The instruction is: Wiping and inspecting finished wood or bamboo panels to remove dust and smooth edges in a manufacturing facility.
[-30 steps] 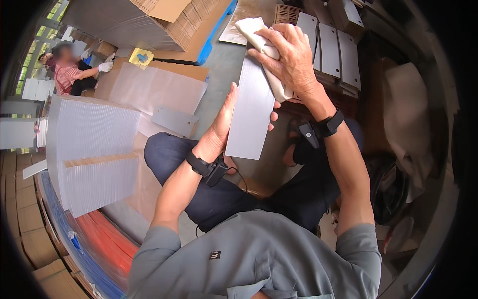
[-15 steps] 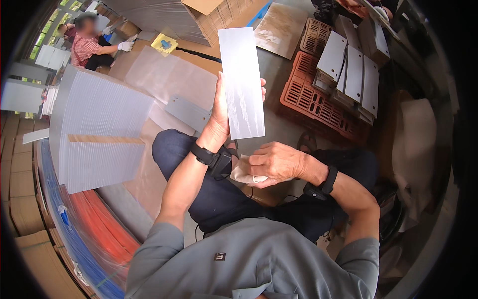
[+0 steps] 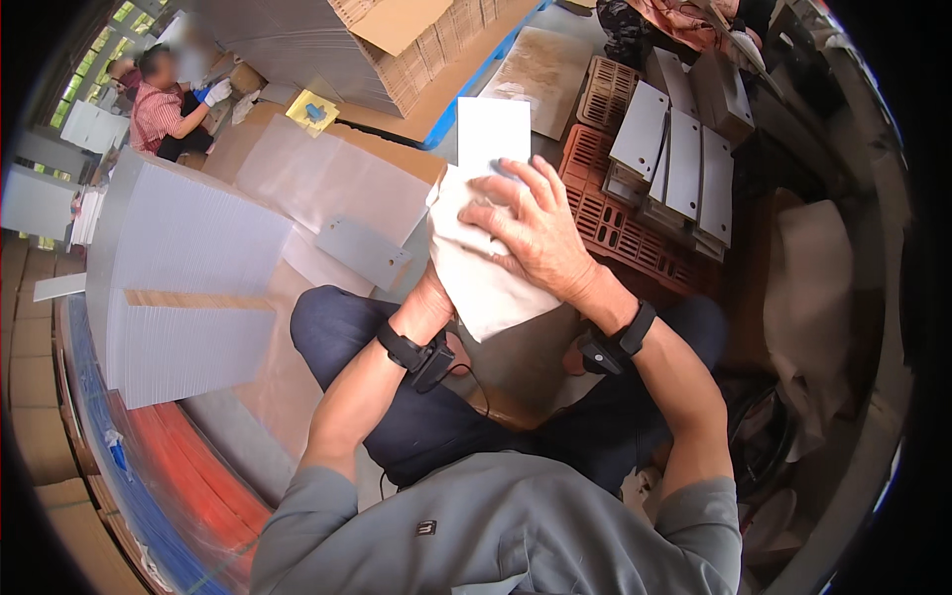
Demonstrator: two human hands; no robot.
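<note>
A light grey, flat rectangular panel (image 3: 494, 129) is held up in front of me, its far end showing bare. My left hand (image 3: 428, 302) grips it from beneath on the left side, with the fingers hidden. A white cloth (image 3: 496, 297) lies across the near part of the panel and hangs toward me. On top of it, my right hand (image 3: 540, 223) presses the cloth to the panel's face, fingers curved and somewhat spread.
A tall stack of grey panels (image 3: 188, 248) stands left, and a loose panel (image 3: 362, 253) lies on a plastic-covered surface. At right, an orange crate (image 3: 635, 238) carries several panels with holes (image 3: 684, 164). A co-worker (image 3: 159, 114) sits far left; cardboard stacks (image 3: 407, 59) stand ahead.
My right hand has brought the cloth up from near my lap onto the panel. The panel has come lower and now lies mostly beneath the cloth.
</note>
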